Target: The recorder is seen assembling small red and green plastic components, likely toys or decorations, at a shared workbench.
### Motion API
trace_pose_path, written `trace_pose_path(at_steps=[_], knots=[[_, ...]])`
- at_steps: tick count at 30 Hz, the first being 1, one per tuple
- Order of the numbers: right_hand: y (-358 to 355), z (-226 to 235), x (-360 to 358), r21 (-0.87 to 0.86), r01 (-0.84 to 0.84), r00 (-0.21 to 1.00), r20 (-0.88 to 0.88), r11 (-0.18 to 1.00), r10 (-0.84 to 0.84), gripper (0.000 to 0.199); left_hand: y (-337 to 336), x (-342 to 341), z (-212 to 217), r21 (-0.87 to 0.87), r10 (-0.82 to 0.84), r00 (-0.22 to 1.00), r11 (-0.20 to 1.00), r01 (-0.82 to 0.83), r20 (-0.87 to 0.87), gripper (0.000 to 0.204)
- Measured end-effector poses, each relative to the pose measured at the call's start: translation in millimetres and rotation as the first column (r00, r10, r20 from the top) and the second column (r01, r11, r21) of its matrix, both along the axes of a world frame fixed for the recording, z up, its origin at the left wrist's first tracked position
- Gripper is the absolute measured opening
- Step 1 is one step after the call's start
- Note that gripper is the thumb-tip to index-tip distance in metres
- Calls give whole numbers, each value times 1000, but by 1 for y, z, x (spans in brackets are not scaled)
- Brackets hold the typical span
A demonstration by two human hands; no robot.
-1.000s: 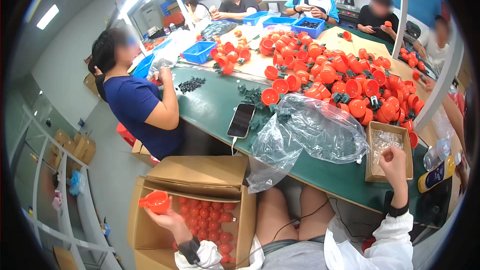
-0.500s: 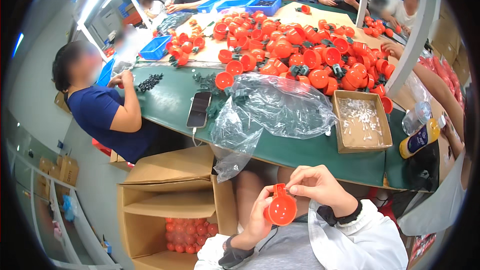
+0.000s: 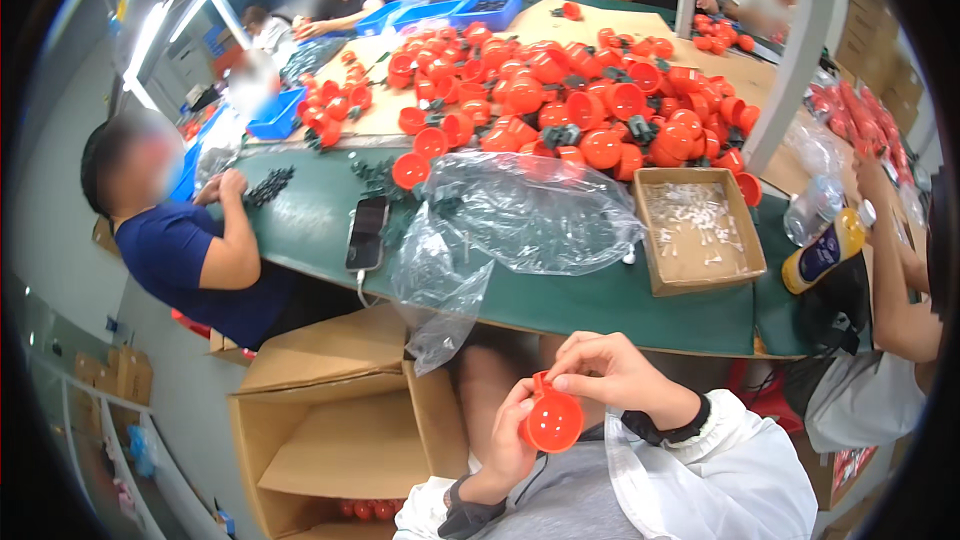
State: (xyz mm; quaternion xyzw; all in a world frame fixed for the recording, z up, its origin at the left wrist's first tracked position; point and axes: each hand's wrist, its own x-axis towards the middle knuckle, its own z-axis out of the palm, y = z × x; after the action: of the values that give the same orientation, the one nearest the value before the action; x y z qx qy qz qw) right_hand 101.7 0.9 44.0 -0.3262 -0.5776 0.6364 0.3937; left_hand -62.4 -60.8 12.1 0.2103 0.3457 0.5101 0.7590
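Note:
My left hand (image 3: 512, 437) is closed around a small glossy red plastic cup (image 3: 555, 425), held in front of my body with its round hollow facing up. Above the cup, the fingers of my right hand (image 3: 625, 372) are pinched together at the short tab (image 3: 541, 380) on its upper edge. Whatever lies between those right fingertips is too small and covered to make out. Across the table, a shallow cardboard box (image 3: 655, 275) contains many small white pins (image 3: 705, 225). Behind it spreads a big heap of red cups (image 3: 600, 147), some with dark green clips attached.
Clear plastic bags (image 3: 530, 215) lie on the green table (image 3: 540, 305), beside a phone (image 3: 367, 232) on a cable. An open carton (image 3: 340, 440) stands at my left. A yellow bottle (image 3: 825, 252) is at the right. Co-workers sit around, one in blue (image 3: 185, 250) at left.
My right fingertips have come in closer against the cup's tab. The whole view has shifted slightly. A co-worker's arm at the right has drawn back from the heap.

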Motion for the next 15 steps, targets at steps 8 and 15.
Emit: trace_pose_path(at_steps=[8,15], knots=[[2,-9,1,-44,-62,997,-54,997,59,15,3,-6,-18,47,-79,990,995,85,-115,50],[1,-5,6,-189,-34,996,-84,981,18,17,7,-1,-9,-9,-59,998,998,58,-27,36]])
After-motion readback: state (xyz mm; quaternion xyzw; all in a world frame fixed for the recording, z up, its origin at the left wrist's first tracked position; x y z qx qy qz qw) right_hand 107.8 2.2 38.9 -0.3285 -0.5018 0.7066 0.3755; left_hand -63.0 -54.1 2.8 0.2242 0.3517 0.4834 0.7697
